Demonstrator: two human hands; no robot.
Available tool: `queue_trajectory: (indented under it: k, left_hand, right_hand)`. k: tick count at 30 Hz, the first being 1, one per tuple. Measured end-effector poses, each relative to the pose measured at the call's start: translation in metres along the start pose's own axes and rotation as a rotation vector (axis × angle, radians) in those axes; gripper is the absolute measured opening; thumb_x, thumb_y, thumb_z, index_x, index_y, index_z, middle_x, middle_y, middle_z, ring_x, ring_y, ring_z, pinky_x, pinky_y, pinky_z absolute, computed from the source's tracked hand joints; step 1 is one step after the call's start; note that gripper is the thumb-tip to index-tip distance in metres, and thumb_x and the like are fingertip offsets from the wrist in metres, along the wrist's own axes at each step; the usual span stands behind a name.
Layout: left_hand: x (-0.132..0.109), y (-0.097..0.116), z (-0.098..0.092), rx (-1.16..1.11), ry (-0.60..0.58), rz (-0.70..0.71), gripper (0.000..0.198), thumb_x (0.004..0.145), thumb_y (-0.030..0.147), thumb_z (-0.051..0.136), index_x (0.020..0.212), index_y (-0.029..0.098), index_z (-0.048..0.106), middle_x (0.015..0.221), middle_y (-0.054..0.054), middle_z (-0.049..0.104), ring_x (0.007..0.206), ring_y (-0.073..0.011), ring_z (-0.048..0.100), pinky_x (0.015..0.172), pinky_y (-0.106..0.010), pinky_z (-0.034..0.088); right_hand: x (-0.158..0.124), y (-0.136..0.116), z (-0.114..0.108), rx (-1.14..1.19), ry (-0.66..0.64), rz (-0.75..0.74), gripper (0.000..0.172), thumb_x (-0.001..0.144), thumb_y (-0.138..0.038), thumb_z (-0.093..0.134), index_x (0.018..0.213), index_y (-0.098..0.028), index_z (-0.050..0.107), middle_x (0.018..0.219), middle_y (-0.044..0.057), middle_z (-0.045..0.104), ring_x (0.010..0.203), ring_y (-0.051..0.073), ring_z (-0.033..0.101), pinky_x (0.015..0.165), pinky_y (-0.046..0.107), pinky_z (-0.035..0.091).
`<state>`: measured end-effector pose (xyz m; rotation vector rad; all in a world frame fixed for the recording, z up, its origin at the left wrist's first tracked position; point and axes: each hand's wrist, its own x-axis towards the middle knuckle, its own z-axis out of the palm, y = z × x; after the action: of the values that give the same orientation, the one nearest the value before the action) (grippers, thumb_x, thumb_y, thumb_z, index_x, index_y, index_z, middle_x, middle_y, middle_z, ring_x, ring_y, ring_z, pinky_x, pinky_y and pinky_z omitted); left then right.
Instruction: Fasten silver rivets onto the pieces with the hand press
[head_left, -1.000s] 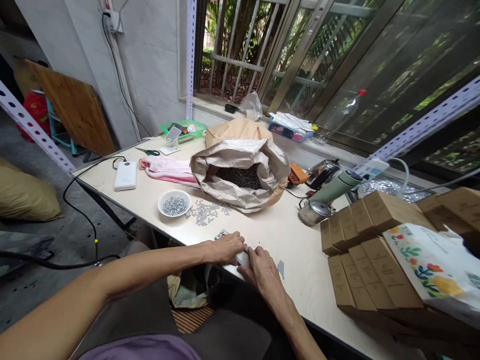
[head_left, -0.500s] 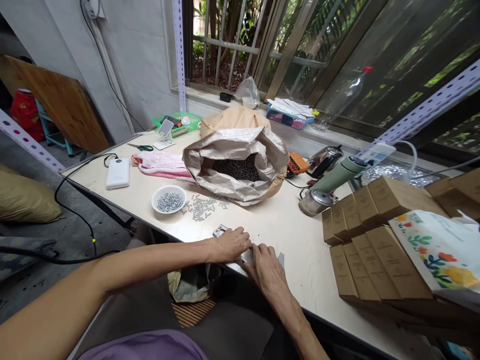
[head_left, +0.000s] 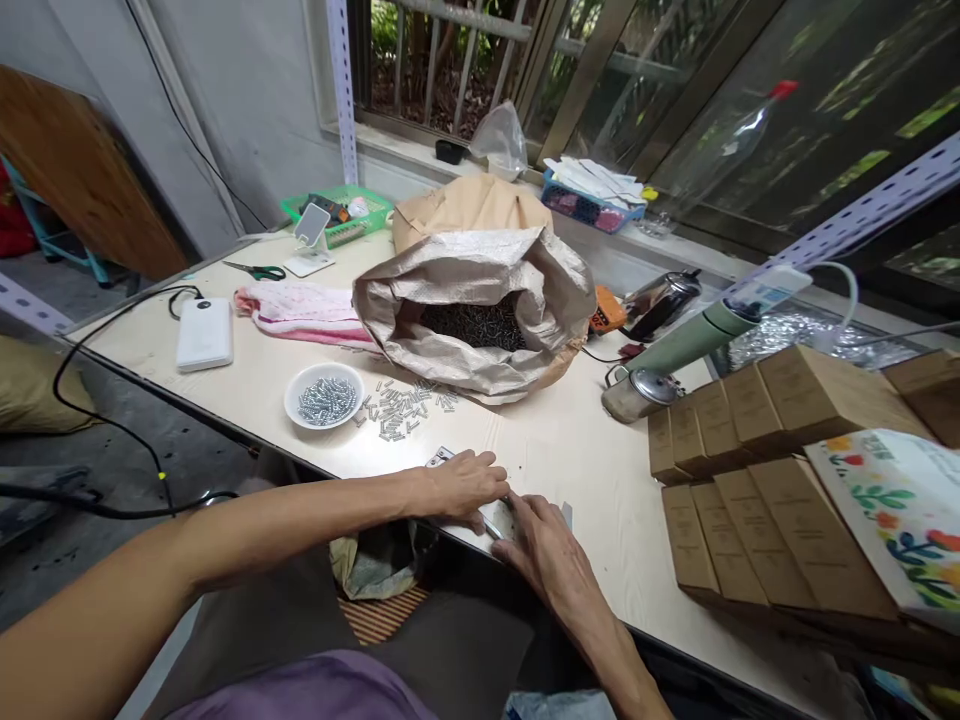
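My left hand (head_left: 463,486) and my right hand (head_left: 546,546) meet at the near edge of the pale table (head_left: 570,465), both pinching a small flat silvery packet (head_left: 498,519) that lies between them, mostly hidden by my fingers. A small grey piece (head_left: 439,457) peeks out just beyond my left hand. Farther back, loose small metal parts (head_left: 401,409) lie scattered beside a white bowl (head_left: 325,395) holding more of them. Behind those stands an open paper sack (head_left: 474,305) filled with dark small parts.
Rows of brown cardboard boxes (head_left: 750,480) and a floral bag (head_left: 900,510) fill the right side. A green thermos (head_left: 694,340), a metal lid (head_left: 637,395), a kettle (head_left: 664,298), a pink cloth (head_left: 300,310), a white power bank (head_left: 204,334) and scissors (head_left: 259,270) lie farther back.
The view has tilted down and shifted, so everything sits higher and more left in frame. Both hands stay together on the packet at the table's edge, the fingers shifting slightly.
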<state>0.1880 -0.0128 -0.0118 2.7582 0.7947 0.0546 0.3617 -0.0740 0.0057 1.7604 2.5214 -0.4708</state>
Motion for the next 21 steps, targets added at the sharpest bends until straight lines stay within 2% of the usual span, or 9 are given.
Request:
queue_trajectory:
  k: [3, 9, 15, 18, 21]
  left_hand:
    - [0.002, 0.002, -0.001, -0.002, -0.011, -0.025, 0.037, 0.073, 0.041, 0.07, 0.097, 0.015, 0.057, 0.094, -0.009, 0.059, 0.095, -0.0253, 0.049, 0.067, -0.03, 0.039]
    - [0.004, 0.002, -0.005, -0.029, -0.005, -0.012, 0.025, 0.078, 0.037, 0.065, 0.089, 0.016, 0.059, 0.089, -0.009, 0.061, 0.09, -0.0238, 0.052, 0.064, -0.03, 0.038]
    - [0.002, 0.003, -0.002, 0.011, 0.012, -0.011, 0.02, 0.078, 0.034, 0.066, 0.086, 0.017, 0.059, 0.087, -0.007, 0.062, 0.087, -0.0227, 0.053, 0.062, -0.029, 0.039]
    - [0.002, 0.003, -0.002, 0.023, -0.003, -0.014, 0.022, 0.077, 0.036, 0.067, 0.085, 0.017, 0.059, 0.086, -0.007, 0.062, 0.088, -0.0227, 0.054, 0.064, -0.029, 0.041]
    - [-0.004, 0.011, 0.001, 0.058, 0.031, -0.102, 0.034, 0.075, 0.038, 0.068, 0.097, 0.015, 0.058, 0.094, -0.01, 0.061, 0.095, -0.0251, 0.054, 0.075, -0.033, 0.045]
  right_hand:
    - [-0.002, 0.0, 0.002, 0.011, 0.007, 0.005, 0.039, 0.079, -0.027, 0.051, 0.118, -0.023, 0.049, 0.105, 0.008, 0.056, 0.096, 0.02, 0.052, 0.08, 0.033, 0.043]
    - [0.003, 0.001, 0.009, -0.066, 0.095, -0.053, 0.023, 0.084, -0.025, 0.043, 0.104, -0.021, 0.054, 0.092, 0.007, 0.057, 0.086, 0.02, 0.051, 0.075, 0.032, 0.041]
    - [0.0, 0.001, 0.015, -0.061, 0.18, -0.108, 0.017, 0.086, -0.022, 0.039, 0.092, -0.02, 0.055, 0.084, 0.006, 0.057, 0.082, 0.018, 0.052, 0.072, 0.029, 0.04]
    - [-0.003, -0.001, 0.02, -0.062, 0.236, -0.092, 0.018, 0.086, -0.02, 0.038, 0.093, -0.02, 0.055, 0.085, 0.006, 0.058, 0.083, 0.018, 0.053, 0.073, 0.029, 0.041]
    - [-0.003, 0.003, 0.024, -0.061, 0.246, -0.08, 0.027, 0.084, -0.024, 0.044, 0.11, -0.021, 0.052, 0.098, 0.008, 0.059, 0.093, 0.02, 0.054, 0.078, 0.032, 0.043]
